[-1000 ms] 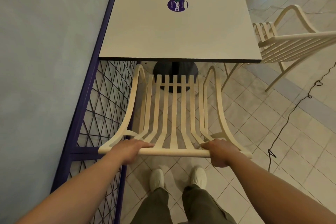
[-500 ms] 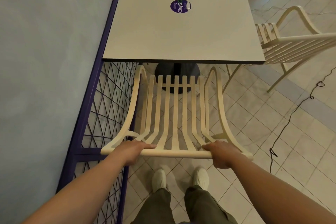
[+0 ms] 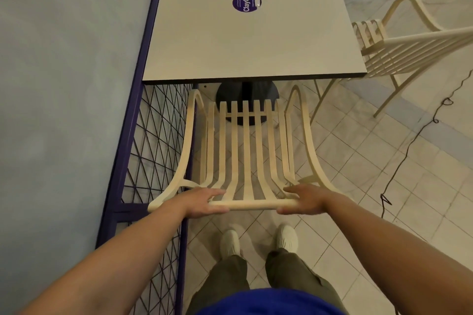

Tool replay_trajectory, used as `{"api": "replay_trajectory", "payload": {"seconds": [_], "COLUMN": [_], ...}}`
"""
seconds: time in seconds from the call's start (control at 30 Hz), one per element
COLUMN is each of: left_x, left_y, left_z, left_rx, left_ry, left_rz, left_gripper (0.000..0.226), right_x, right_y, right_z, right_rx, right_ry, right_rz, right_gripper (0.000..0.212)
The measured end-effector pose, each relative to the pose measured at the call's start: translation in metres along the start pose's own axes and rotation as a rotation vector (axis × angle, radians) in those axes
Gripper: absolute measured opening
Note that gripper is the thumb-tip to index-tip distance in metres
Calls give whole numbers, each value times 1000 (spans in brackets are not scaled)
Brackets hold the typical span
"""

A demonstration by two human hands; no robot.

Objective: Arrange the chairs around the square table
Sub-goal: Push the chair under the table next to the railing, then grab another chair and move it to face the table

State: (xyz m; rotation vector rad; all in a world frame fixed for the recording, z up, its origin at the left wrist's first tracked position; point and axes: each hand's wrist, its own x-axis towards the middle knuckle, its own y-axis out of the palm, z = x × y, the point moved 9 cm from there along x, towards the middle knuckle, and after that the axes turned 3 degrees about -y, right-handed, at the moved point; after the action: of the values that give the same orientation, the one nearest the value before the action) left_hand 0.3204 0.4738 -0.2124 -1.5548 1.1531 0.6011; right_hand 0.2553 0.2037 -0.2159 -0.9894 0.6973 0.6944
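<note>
A cream slatted chair (image 3: 247, 151) stands right in front of me, its seat front just under the near edge of the square grey table (image 3: 230, 41). My left hand (image 3: 202, 202) lies over the left part of the chair's top rail, fingers over it and thumb below. My right hand (image 3: 304, 198) holds the right part of the same rail the same way. A second cream chair (image 3: 399, 46) stands at the table's right side, angled away from it. The table's black round base (image 3: 247, 94) shows behind the slats.
A grey wall and a purple wire-mesh fence (image 3: 153, 151) run close along the left of the chair and table. A black cable (image 3: 409, 146) trails over the tiled floor on the right. My white shoes (image 3: 258, 240) stand just behind the chair.
The chair has slid slightly forward toward the table. The fingers of both hands have flattened out over the rail from a tighter curl.
</note>
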Motion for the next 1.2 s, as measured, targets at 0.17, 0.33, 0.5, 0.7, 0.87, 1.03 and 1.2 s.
{"api": "replay_trajectory", "payload": {"seconds": [0.17, 0.33, 0.5, 0.7, 0.87, 1.03, 1.2], "left_x": [4, 22, 44, 63, 70, 81, 89], "left_y": [-8, -17, -12, 23, 59, 73, 67], "left_z": [-19, -71, -164, -294, -393, -449, -488], "left_rx": [55, 219, 350, 475, 539, 539, 551], "left_ry": [-1, 60, 176, 312, 382, 397, 378], "left_rz": [-18, 12, 29, 43, 36, 66, 56], "left_gripper": [80, 80, 81, 79, 78, 77, 79], "right_x": [-11, -39, -81, -135, -170, -198, -214], "right_y": [-15, -19, -14, 28, 49, 45, 29], "right_z": [-4, -39, -94, -185, -251, -302, -342], "right_rx": [67, 184, 261, 400, 448, 481, 474], "right_ry": [48, 116, 184, 289, 335, 363, 371], "right_rz": [-124, -291, -443, -450, -391, -405, -412], "right_gripper": [85, 69, 57, 66, 68, 68, 70]}}
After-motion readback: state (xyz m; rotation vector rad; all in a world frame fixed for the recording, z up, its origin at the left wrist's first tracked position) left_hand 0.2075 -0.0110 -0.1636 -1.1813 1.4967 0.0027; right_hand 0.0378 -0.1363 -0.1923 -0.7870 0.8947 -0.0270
